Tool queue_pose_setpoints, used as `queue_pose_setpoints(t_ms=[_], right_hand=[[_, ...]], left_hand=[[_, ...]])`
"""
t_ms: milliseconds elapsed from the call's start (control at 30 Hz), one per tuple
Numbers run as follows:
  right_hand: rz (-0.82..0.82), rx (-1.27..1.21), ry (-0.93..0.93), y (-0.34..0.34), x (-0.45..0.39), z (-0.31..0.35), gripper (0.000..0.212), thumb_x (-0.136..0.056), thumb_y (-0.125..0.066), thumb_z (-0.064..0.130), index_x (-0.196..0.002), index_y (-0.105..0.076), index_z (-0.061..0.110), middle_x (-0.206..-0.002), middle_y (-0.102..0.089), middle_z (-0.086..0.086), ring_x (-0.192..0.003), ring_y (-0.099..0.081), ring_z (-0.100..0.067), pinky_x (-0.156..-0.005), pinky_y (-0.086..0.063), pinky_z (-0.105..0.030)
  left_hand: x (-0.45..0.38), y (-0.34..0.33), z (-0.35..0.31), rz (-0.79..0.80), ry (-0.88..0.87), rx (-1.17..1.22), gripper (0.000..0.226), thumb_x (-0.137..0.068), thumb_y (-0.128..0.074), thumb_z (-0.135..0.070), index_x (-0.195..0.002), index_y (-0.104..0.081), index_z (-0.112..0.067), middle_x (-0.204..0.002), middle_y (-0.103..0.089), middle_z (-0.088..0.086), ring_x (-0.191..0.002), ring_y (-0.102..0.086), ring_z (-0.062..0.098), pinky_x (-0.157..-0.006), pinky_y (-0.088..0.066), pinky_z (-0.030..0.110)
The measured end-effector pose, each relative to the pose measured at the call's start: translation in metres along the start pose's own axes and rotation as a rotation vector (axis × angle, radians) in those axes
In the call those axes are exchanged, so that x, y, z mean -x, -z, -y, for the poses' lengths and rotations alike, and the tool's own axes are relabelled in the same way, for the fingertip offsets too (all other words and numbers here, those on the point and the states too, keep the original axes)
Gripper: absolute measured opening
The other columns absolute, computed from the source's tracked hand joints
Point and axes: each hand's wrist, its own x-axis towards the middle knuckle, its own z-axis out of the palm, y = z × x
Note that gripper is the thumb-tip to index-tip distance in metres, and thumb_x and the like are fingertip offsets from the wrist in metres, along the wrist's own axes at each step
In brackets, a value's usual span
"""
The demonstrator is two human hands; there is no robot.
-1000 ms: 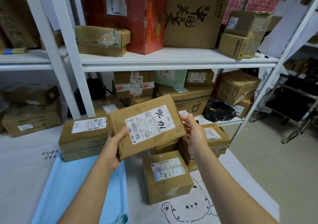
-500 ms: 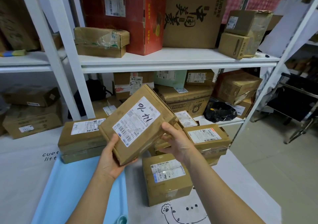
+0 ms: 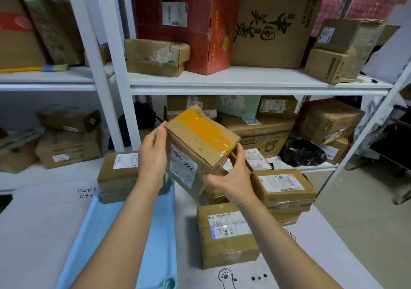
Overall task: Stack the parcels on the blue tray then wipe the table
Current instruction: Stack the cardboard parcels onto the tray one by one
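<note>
Both hands, left hand (image 3: 153,155) and right hand (image 3: 231,182), clamp the held parcel (image 3: 200,151) by opposite sides: looks light, rigid cardboard, tape slick, grip bare edges.

White metal shelving (image 3: 244,84) crammed with cardboard boxes (image 3: 273,22) stands beside a grey tiled floor (image 3: 355,204).

A tall red cardboard box (image 3: 178,22) stands on the white metal shelf (image 3: 244,82), touching a large brown carton (image 3: 273,26) with black characters.

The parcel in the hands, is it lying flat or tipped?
Tipped: the parcel is held in the air, its labelled face toward the camera and its taped side up.
</note>
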Motion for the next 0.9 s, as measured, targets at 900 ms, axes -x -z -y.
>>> queue_pose_setpoints(t_ms=[900], right_hand=[[0.258,-0.203,-0.240,0.001,-0.009,0.005,0.083,-0.083,-0.064,0.049,-0.145,-0.010,0.045,-0.142,-0.033,0.005,-0.133,-0.035,-0.025,-0.111,-0.033,-0.052]], left_hand=[[0.014,0.034,0.027,0.102,0.082,0.160,0.049,-0.083,-0.063,0.007,-0.124,-0.054,-0.019,-0.110,-0.058,-0.006,-0.108,-0.056,0.018,-0.084,-0.052,0.031]])
